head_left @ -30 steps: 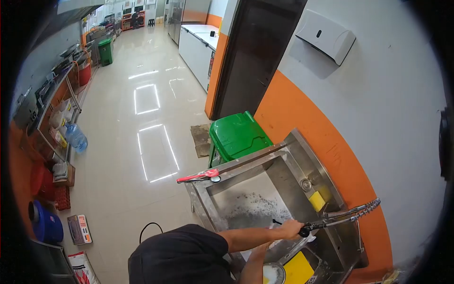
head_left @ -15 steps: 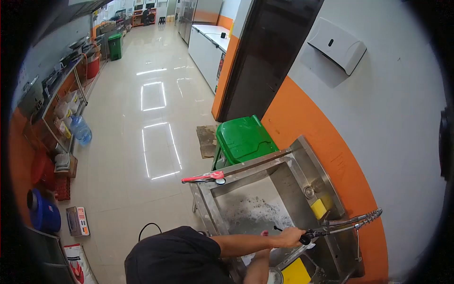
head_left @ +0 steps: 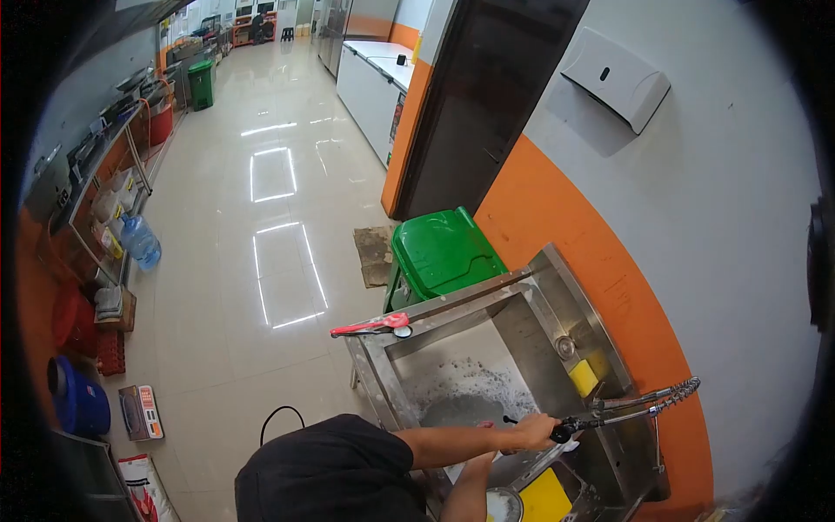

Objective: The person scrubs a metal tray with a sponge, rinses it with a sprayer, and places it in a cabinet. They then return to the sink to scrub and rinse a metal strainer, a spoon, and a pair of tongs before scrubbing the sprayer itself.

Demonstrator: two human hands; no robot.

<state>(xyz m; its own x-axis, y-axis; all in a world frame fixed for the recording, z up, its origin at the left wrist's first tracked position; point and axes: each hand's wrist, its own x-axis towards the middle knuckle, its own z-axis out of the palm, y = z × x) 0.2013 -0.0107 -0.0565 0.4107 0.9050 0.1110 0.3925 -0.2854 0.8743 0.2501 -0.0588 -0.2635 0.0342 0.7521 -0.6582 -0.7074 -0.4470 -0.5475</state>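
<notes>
My left hand (head_left: 532, 432) is closed around the black handle of a spray faucet (head_left: 570, 428) over the steel sink. Below my left forearm, my right hand (head_left: 485, 426) reaches into the sink; the forearm hides most of it, and only some fingertips show. What it holds, if anything, is hidden. Foamy water (head_left: 470, 383) lies in the sink basin (head_left: 513, 331). A round metal vessel (head_left: 504, 505) with suds sits by my right forearm, partly cut off. Beside it is a yellow flat piece (head_left: 545, 498).
A yellow sponge (head_left: 584, 378) rests on the sink's back ledge. A red-handled tool (head_left: 374, 326) lies on the left rim. Beyond the sink stands a green bin (head_left: 444, 252). On the floor at left are a kitchen scale (head_left: 142, 411) and a blue barrel (head_left: 80, 400).
The view has shifted slightly. A darker, foam-free patch now shows in the water near my right fingertips. More of the round vessel is visible. My left hand keeps its grip on the spray faucet.
</notes>
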